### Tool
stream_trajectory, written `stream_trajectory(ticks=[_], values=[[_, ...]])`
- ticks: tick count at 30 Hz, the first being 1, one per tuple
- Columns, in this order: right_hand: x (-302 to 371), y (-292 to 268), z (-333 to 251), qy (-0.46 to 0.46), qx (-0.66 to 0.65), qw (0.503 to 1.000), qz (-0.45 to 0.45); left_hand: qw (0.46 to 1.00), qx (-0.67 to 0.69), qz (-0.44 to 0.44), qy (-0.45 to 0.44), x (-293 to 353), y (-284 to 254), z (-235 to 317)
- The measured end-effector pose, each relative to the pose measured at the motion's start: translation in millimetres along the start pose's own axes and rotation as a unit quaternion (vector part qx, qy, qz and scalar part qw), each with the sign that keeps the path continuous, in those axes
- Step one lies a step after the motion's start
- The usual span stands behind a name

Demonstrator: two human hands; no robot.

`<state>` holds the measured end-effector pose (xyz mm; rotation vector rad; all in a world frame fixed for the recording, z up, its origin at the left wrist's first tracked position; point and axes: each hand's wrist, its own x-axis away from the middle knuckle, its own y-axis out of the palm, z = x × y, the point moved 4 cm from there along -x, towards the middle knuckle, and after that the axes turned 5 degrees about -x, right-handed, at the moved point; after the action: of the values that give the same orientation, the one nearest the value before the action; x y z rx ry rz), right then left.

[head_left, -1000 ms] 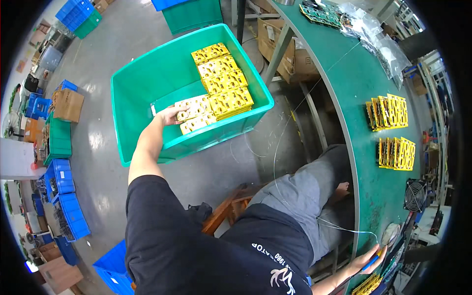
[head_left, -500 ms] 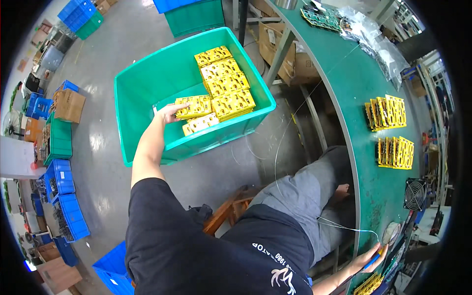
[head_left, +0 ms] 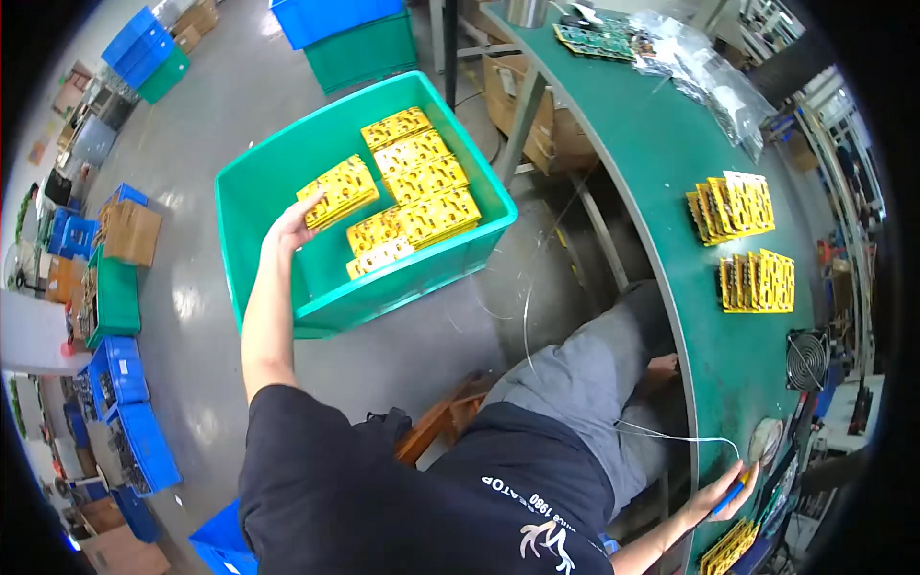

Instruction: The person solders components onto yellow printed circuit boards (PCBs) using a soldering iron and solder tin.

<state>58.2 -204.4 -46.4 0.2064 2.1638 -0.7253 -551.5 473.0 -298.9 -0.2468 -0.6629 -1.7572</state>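
Note:
My left hand (head_left: 292,227) grips a small stack of yellow circuit boards (head_left: 339,190) by its left end, inside the green bin (head_left: 264,201). The stack is tilted and stands apart from the other stacks of yellow boards (head_left: 422,177) along the bin's right side. At the table's right edge, my right hand (head_left: 717,496) is closed round a slim blue-and-yellow handled tool (head_left: 730,497), whose exact kind I cannot make out. A thin pale wire (head_left: 685,439) runs across my lap up to that hand. Near its fingertips lies a whitish round object (head_left: 766,441).
On the green table (head_left: 661,172) stand two rows of yellow boards (head_left: 733,206), with more boards (head_left: 730,548) near my right forearm. A black fan (head_left: 808,359) sits at the table's far edge. Clear plastic bags (head_left: 714,81) lie at its far end. Blue crates (head_left: 144,441) line the left.
My left hand has raised the stack of boards off the pile and drawn it up and left within the bin. The right hand keeps its hold; the whole view has shifted slightly.

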Motion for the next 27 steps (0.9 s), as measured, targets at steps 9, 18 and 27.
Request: stream_trajectory(ticks=[9,18,27], values=[[6,6,-11,0.016,-0.035,0.999,0.019,0.984,-0.018,-0.103,0.143,148,213,84],[9,3,-6,0.035,-0.022,0.999,0.028,0.929,0.018,-0.35,0.122,205,483,104],[12,4,-16,0.038,-0.037,0.998,0.033,0.94,-0.014,-0.303,0.156,121,642,116]])
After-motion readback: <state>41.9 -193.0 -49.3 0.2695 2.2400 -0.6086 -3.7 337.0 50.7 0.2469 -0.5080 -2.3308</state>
